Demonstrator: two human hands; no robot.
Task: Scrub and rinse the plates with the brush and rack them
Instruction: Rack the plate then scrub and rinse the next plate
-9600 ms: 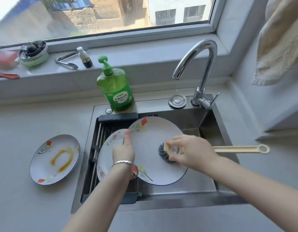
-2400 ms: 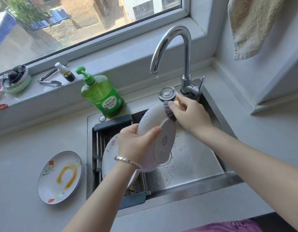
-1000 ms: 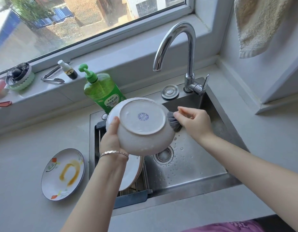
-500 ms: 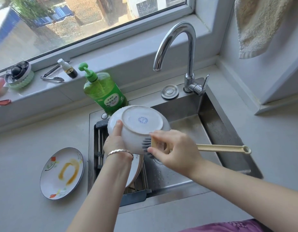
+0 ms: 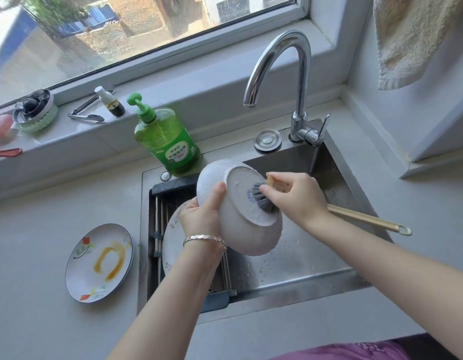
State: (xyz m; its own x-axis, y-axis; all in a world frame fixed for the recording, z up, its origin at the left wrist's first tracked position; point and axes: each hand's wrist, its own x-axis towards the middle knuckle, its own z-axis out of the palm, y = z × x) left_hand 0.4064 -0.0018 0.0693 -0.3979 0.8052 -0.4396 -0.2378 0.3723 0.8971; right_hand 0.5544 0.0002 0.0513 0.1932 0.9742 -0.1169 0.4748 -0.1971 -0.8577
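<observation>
Over the sink [image 5: 303,266], we see the left hand [image 5: 202,216] gripping the upturned plate [image 5: 243,232] by its rim; the right hand [image 5: 298,198] clasps the brush [image 5: 263,201], bristles pressed on the plate's base. A second plate [image 5: 170,240] leans in the rack [image 5: 157,224]; a soiled plate [image 5: 99,263] lies on the surface [image 5: 30,255]

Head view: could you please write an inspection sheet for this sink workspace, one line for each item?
Surface: grey counter around a steel sink; water drops in the basin.
Job's things: white plate held underside up over the sink, brush bristles on its base; racked plate stands in the rack; stained plate on the counter, left of the sink.
Clutter: green soap bottle behind the sink; tongs and small bottle on the sill.
Hands: left hand grips the white plate's rim; right hand holds the brush near its head.
Cables: nothing seen.
Surroundings: faucet, no stream seen; window; towel hanging upper right.
</observation>
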